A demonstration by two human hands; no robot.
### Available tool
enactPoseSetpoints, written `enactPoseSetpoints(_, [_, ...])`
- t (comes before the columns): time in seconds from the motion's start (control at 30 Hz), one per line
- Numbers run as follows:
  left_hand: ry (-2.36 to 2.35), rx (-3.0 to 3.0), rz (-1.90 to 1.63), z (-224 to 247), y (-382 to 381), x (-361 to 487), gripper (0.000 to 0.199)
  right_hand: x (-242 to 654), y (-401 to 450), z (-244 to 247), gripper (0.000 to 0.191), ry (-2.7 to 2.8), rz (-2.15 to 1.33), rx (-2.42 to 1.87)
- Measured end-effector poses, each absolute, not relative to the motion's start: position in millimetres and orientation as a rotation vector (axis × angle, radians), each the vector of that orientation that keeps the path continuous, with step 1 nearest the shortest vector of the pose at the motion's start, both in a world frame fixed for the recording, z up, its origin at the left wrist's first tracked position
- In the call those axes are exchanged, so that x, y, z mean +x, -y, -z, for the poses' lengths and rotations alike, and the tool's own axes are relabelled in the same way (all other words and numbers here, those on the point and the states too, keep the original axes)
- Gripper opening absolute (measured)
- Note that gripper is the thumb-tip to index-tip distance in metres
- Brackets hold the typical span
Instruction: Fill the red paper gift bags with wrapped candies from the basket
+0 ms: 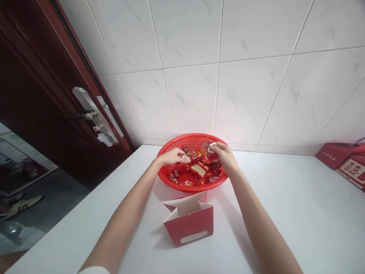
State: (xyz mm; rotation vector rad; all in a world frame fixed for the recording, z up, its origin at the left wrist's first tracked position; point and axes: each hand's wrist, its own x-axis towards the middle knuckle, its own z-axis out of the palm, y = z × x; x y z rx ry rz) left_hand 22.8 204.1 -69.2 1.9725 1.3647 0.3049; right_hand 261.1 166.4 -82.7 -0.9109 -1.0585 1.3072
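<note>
Above the red plastic basket (192, 136), left hand (172, 156) pinching a wrapped sweet (186, 158), right hand (224, 155) pinching a white-printed sweet (211, 147)

Pretty sure this is someone's home, looks like a flat near the entrance. The big giveaway is the dark wood front-style door (42, 95) with its steel lever handle and lock plate (95, 116). Just right of the door, marble-look white tiles (188, 99) cover the wall, with a white counter (285, 205) running along below them. Left of the door, down on the grey floor (57, 194), there's a sneaker (23, 205). Further right along the wall sit red boxes with a double-happiness symbol (349, 171), so wedding stuff, I'd say.
</note>
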Motion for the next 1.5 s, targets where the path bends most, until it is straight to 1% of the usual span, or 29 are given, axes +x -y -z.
enactPoseSetpoints(0.07, [-1.308,1.877,-0.685,64,-193,31,0.044,261,-166,81,0.032,1.037,-1.341,-0.873])
enactPoseSetpoints(0.1, [-1.281,1.834,-0.844,62,-187,37,0.042,261,-165,81,0.032,1.028,-1.349,-0.859])
enactPoseSetpoints(0.17, [-1.199,1.733,-1.058,58,-176,49,0.037,261,-164,79,0.031,1.01,-1.352,-0.853])
enactPoseSetpoints(0.23, [-1.131,1.628,-1.124,55,-166,60,0.032,259,-161,76,0.03,1.001,-1.364,-0.863])
enactPoseSetpoints(0.33, [-1.135,1.562,-1.108,51,-152,73,0.026,255,-153,66,0.029,1.0,-1.401,-0.823])
enactPoseSetpoints(0.43, [-1.12,1.629,-1.175,45,-139,79,0.033,250,-141,52,0.028,1.009,-1.41,-0.748])
enactPoseSetpoints(0.57, [-1.039,1.638,-1.302,41,-124,80,0.051,244,-123,38,0.027,1.029,-1.378,-0.714])
enactPoseSetpoints(0.63, [-1.067,1.64,-1.316,40,-119,79,0.055,241,-117,34,0.028,1.051,-1.356,-0.729])
enactPoseSetpoints(0.7, [-1.048,1.648,-1.328,40,-116,77,0.054,239,-111,32,0.029,1.088,-1.346,-0.722])
enactPoseSetpoints(0.87, [-0.868,1.682,-1.279,33,-108,67,0.047,236,-100,29,0.027,1.213,-1.303,-0.658])
enactPoseSetpoints(0.97, [-0.848,1.716,-1.216,28,-104,60,0.048,237,-96,27,0.027,1.275,-1.288,-0.674])
enactPoseSetpoints(1.03, [-0.856,1.738,-1.214,27,-101,57,0.056,237,-94,27,0.028,1.305,-1.263,-0.696])
enactPoseSetpoints(1.13, [-0.917,1.771,-1.275,24,-97,54,0.073,236,-90,25,0.029,1.319,-1.155,-0.719])
enactPoseSetpoints(1.17, [-0.937,1.787,-1.293,22,-95,52,0.075,235,-88,24,0.03,1.32,-1.112,-0.724])
enactPoseSetpoints(1.23, [-0.957,1.832,-1.307,15,-89,46,0.067,236,-84,22,0.029,1.32,-1.036,-0.725])
enactPoseSetpoints(1.33, [-0.985,1.977,-1.217,1,-73,32,0.04,244,-79,16,0.025,1.315,-0.945,-0.681])
enactPoseSetpoints(1.37, [-1.006,2.056,-1.132,-5,-67,27,0.033,248,-77,14,0.024,1.319,-0.914,-0.664])
enactPoseSetpoints(1.4, [-1.029,2.126,-0.994,-10,-60,23,0.03,253,-75,11,0.023,1.332,-0.886,-0.652])
enactPoseSetpoints(1.5, [-1.096,2.148,-0.518,-20,-45,20,0.029,266,-67,3,0.02,1.462,-0.84,-0.641])
